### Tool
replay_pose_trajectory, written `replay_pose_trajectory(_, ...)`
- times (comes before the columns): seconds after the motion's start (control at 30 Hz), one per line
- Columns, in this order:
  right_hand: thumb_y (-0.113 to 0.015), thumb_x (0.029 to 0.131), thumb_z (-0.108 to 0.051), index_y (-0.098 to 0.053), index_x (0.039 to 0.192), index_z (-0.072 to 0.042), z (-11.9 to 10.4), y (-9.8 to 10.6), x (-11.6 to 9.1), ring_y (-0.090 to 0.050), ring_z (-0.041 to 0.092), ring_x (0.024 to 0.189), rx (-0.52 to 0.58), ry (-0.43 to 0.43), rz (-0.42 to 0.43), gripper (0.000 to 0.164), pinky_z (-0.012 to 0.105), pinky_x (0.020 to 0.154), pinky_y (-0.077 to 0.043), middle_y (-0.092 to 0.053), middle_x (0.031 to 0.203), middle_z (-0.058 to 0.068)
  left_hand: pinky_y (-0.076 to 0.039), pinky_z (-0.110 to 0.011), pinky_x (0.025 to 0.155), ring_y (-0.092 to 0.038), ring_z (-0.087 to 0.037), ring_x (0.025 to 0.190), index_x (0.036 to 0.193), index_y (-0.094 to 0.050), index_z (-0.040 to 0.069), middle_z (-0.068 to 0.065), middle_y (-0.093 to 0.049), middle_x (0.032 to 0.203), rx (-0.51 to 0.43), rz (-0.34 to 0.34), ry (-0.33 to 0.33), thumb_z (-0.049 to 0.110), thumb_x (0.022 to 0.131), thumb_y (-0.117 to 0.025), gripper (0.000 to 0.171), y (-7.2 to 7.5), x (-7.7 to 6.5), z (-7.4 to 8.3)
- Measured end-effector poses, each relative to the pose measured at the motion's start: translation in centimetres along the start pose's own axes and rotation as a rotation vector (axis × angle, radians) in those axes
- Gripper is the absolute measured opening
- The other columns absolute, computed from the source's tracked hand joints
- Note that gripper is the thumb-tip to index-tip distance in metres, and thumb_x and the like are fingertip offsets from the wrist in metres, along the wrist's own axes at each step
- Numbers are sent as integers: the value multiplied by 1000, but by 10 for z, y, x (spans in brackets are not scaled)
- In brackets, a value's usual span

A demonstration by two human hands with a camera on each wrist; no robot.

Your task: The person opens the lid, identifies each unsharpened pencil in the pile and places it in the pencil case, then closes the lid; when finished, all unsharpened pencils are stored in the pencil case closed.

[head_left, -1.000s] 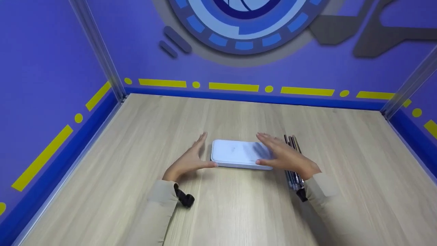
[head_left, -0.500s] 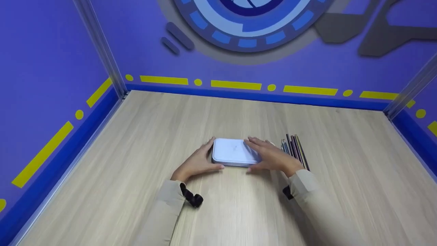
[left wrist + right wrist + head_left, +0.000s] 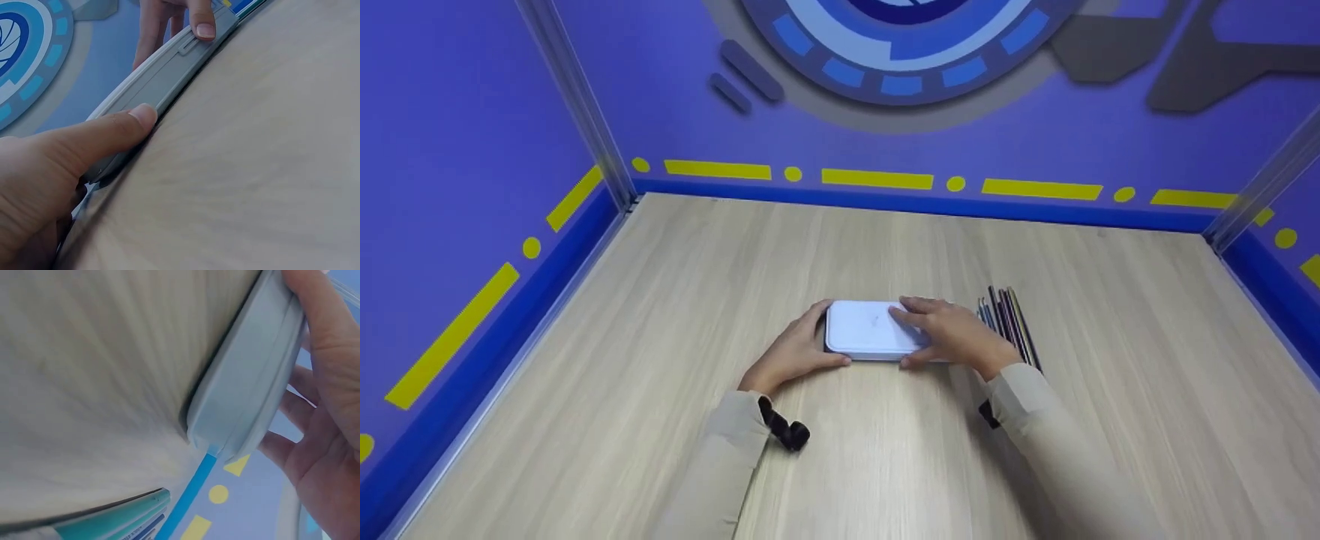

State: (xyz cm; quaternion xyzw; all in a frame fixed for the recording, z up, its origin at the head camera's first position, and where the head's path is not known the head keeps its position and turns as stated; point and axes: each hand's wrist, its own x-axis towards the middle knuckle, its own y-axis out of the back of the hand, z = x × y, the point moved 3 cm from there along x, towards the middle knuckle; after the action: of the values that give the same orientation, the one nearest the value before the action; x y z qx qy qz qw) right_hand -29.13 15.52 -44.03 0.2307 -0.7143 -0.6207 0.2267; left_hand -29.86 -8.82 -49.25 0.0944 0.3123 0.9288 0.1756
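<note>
A white pencil case (image 3: 870, 330) with rounded corners lies flat on the table, its lid down. At its left end my left hand (image 3: 791, 351) grips it, the thumb along the near side and the fingers round the far corner. My right hand (image 3: 960, 336) holds the right part, thumb on the near side, fingers over the lid and far edge. In the left wrist view, the case's grey side (image 3: 152, 84) shows a slot-like catch beside the right thumb (image 3: 202, 25). The right wrist view shows the right hand (image 3: 332, 399) around the case, its palm facing the end.
Several slim pencils or pens (image 3: 1011, 322) lie side by side just right of the case, partly behind the right forearm. A teal-bodied one (image 3: 124, 517) shows up close in the right wrist view. Blue-purple walls (image 3: 870, 142) enclose the wooden table (image 3: 847, 465) at back and sides.
The left hand has closed in on the case's left end. The right hand has moved left from above its right end to hold it, uncovering more of the pencils.
</note>
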Motion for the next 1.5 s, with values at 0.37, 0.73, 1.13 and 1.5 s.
replay_pose_trajectory(0.37, -71, 77, -52, -49, 140, -17, 2, 3, -1, -52, 32, 128, -13, 44, 11, 75, 48, 103, -45, -49, 144, 11, -22, -43, 119, -27, -28, 144, 154, -20, 10, -13, -30, 156, -24, -27, 31, 34, 72, -84, 106, -2, -5, 0)
replay_pose_trajectory(0.73, -70, 83, -46, -47, 143, -19, 12, 19, 0, -37, 31, 140, 288, -55, -139, 70, 50, 114, -32, -40, 152, 10, -19, -42, 121, -24, -29, 146, 154, -20, 9, -15, -27, 157, -57, -12, 61, 31, 69, -86, 110, -1, 2, 0)
replay_pose_trajectory(1.13, -60, 93, -38, -61, 131, -14, 20, 47, 0, -56, 27, 125, 409, -80, -90, 45, 46, 104, -45, -61, 132, 8, -20, -42, 120, -27, -29, 145, 153, -19, 4, -14, -31, 156, -40, -6, 22, 32, 68, -87, 113, 0, -4, -1)
replay_pose_trajectory(1.5, -61, 94, -22, -66, 124, -8, 41, 62, -8, -63, 28, 115, 414, -119, 41, 33, 45, 97, -51, -67, 123, 11, -21, -43, 120, -27, -29, 144, 153, -20, 6, -12, -33, 155, -23, -7, 8, 34, 69, -86, 111, 1, -2, -2)
